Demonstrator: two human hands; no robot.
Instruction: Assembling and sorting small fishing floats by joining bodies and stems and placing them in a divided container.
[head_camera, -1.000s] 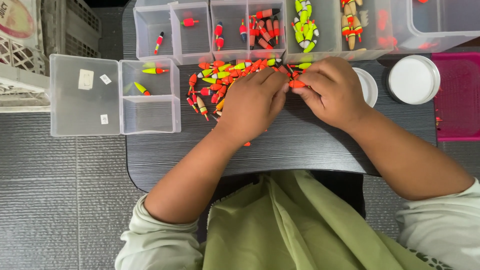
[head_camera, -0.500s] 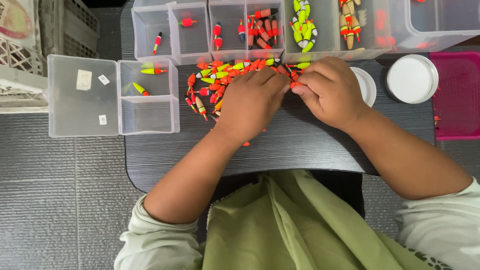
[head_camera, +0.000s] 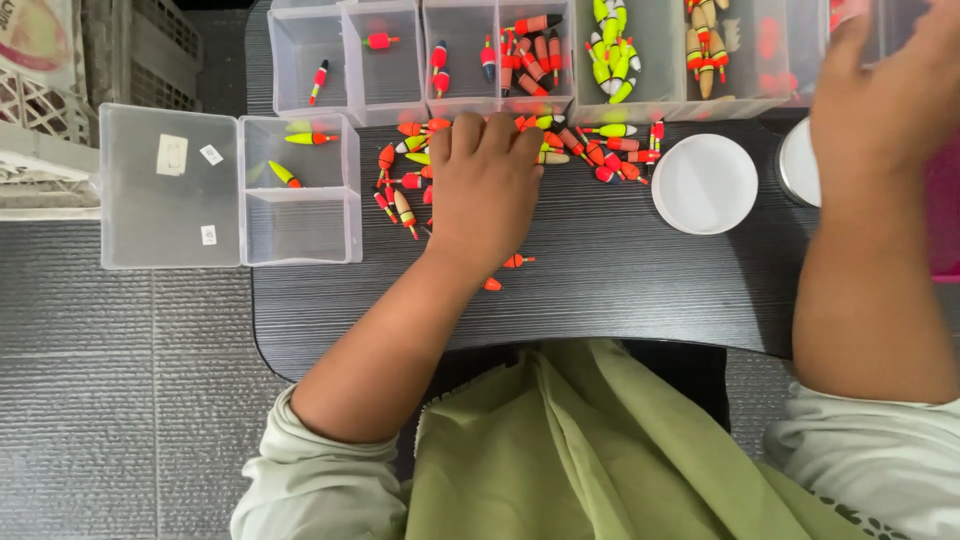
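Observation:
My left hand (head_camera: 485, 185) lies palm down on a pile of small orange, red and yellow-green fishing floats (head_camera: 590, 145) at the far side of the dark table (head_camera: 620, 280); its fingers are bent over them and slightly apart. My right hand (head_camera: 885, 90) is lifted at the upper right, over the end of the long clear compartment box (head_camera: 390, 70), blurred, with its fingertips out of view. Two loose floats (head_camera: 505, 272) lie beside my left wrist.
A small clear box (head_camera: 300, 215) with its lid (head_camera: 170, 185) open holds a few floats at the table's left edge. A white round lid (head_camera: 705, 183) and a second round white piece (head_camera: 795, 160) lie to the right, next to a pink tray (head_camera: 940, 220). White crates (head_camera: 40, 100) stand at the left.
My right hand has left the pile and risen up and to the right, toward the compartment box. My left hand stays on the floats. The view has tilted slightly.

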